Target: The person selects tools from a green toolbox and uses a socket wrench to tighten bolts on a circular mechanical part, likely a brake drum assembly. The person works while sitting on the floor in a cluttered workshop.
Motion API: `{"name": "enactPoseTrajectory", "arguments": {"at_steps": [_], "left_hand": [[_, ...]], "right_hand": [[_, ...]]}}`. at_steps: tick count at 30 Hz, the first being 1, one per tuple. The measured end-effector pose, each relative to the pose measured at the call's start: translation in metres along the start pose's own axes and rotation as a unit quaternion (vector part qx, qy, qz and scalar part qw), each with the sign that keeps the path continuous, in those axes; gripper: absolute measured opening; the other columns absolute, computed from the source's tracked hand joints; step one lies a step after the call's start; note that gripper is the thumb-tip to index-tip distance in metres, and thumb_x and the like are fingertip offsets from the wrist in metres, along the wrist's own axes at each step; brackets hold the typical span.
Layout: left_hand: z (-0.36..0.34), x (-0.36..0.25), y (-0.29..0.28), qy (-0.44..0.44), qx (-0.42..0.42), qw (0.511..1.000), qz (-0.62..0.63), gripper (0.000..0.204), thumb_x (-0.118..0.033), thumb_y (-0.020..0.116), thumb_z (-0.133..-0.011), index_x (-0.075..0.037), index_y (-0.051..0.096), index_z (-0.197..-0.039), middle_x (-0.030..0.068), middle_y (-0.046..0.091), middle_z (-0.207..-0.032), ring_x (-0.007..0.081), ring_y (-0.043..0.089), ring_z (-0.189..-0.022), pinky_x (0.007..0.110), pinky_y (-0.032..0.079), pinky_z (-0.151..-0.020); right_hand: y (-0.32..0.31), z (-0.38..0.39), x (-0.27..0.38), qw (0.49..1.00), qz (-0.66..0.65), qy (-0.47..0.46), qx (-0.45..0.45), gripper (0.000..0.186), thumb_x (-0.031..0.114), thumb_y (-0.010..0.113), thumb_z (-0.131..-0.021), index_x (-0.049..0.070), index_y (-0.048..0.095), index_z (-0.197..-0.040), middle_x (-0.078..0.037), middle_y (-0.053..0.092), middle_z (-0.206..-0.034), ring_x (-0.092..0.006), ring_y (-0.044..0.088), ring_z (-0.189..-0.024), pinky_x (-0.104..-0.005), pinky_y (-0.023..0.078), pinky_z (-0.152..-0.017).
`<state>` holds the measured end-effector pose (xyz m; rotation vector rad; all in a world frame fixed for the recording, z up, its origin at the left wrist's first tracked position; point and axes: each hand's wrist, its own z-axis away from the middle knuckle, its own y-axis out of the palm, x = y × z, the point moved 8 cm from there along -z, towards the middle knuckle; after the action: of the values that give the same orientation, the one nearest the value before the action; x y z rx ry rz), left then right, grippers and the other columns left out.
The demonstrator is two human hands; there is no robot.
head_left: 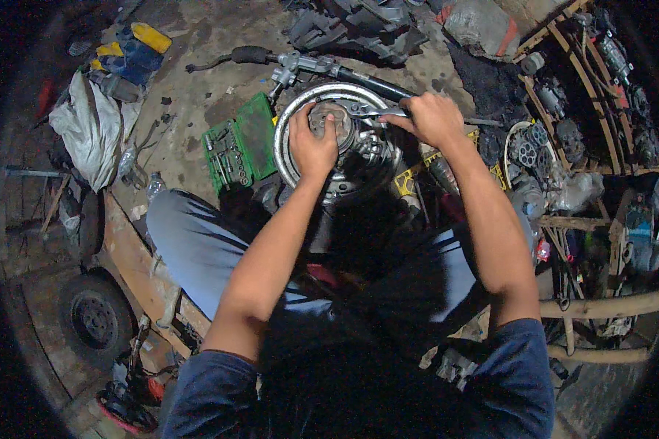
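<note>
Between my knees lies a round metal wheel rim (280, 154) with greasy metal parts inside it. My left hand (313, 146) holds a round, rust-grey disc-like metal part (342, 130) at the rim's left side, thumb and fingers curved over its face. In my right hand (433, 121) is a silver wrench (370, 112); its head reaches toward the disc's upper right edge. Whether the wrench touches a bolt I cannot make out. Just left of the rim, a green socket set case (255, 135) lies open with sockets in it.
Behind the rim stretches a long steering rack (307, 64). Dark plastic parts (359, 29) lie at the back. Wooden racks with metal parts (586, 88) stand on the right, near a basin of parts (527, 146). A white sack (88, 128) and tyre (95, 318) are left.
</note>
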<state>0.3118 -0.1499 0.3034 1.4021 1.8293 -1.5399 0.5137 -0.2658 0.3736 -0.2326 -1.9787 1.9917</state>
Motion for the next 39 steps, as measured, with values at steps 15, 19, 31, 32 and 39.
{"name": "enactPoseTrajectory", "arguments": {"at_steps": [15, 19, 31, 32, 39], "left_hand": [[-0.024, 0.017, -0.005, -0.027, 0.178, 0.984, 0.01, 0.053, -0.044, 0.052, -0.102, -0.002, 0.057, -0.135, 0.0278, 0.057, -0.133, 0.0434, 0.051, -0.127, 0.047, 0.038, -0.109], [-0.024, 0.028, 0.015, -0.058, 0.152, 0.985, 0.053, 0.053, -0.045, 0.052, -0.102, -0.003, 0.059, -0.133, 0.0274, 0.058, -0.132, 0.0417, 0.052, -0.127, 0.045, 0.039, -0.109], [-0.023, 0.036, 0.01, -0.224, 0.054, 0.972, 0.048, 0.053, -0.046, 0.079, -0.081, -0.001, 0.074, -0.11, 0.0238, 0.072, -0.109, 0.0394, 0.068, -0.105, 0.044, 0.047, -0.098], [-0.022, 0.036, 0.009, -0.216, 0.041, 0.974, 0.053, 0.052, -0.045, 0.08, -0.08, -0.002, 0.075, -0.109, 0.0232, 0.073, -0.106, 0.0385, 0.069, -0.102, 0.043, 0.049, -0.096], [-0.026, 0.044, 0.012, -0.211, 0.049, 0.974, 0.069, 0.049, -0.045, 0.08, -0.081, -0.002, 0.076, -0.105, 0.023, 0.074, -0.103, 0.0376, 0.069, -0.101, 0.043, 0.049, -0.095]], "right_hand": [[0.01, -0.001, -0.01, 0.999, -0.032, 0.039, 0.019, 0.065, 0.07, 0.057, -0.088, 0.008, 0.076, -0.096, -0.025, 0.071, -0.093, -0.0411, 0.07, -0.093, -0.0527, 0.055, -0.082], [0.015, 0.003, 0.007, 0.997, -0.034, -0.018, 0.063, 0.061, 0.064, 0.058, -0.091, 0.006, 0.076, -0.095, -0.024, 0.071, -0.09, -0.0411, 0.07, -0.089, -0.0529, 0.056, -0.08], [0.006, -0.004, 0.015, 0.999, -0.001, -0.041, 0.004, 0.07, 0.07, 0.05, -0.092, 0.005, 0.076, -0.087, -0.024, 0.07, -0.077, -0.0422, 0.071, -0.077, -0.0513, 0.057, -0.074], [0.008, -0.006, 0.014, 0.999, 0.008, -0.037, 0.02, 0.068, 0.07, 0.052, -0.091, 0.007, 0.077, -0.09, -0.023, 0.07, -0.076, -0.0421, 0.07, -0.078, -0.0507, 0.057, -0.074], [0.01, -0.007, 0.013, 0.995, 0.016, -0.093, 0.029, 0.057, 0.063, 0.06, -0.09, 0.011, 0.076, -0.105, -0.022, 0.07, -0.08, -0.0414, 0.069, -0.081, -0.0494, 0.056, -0.074]]}}
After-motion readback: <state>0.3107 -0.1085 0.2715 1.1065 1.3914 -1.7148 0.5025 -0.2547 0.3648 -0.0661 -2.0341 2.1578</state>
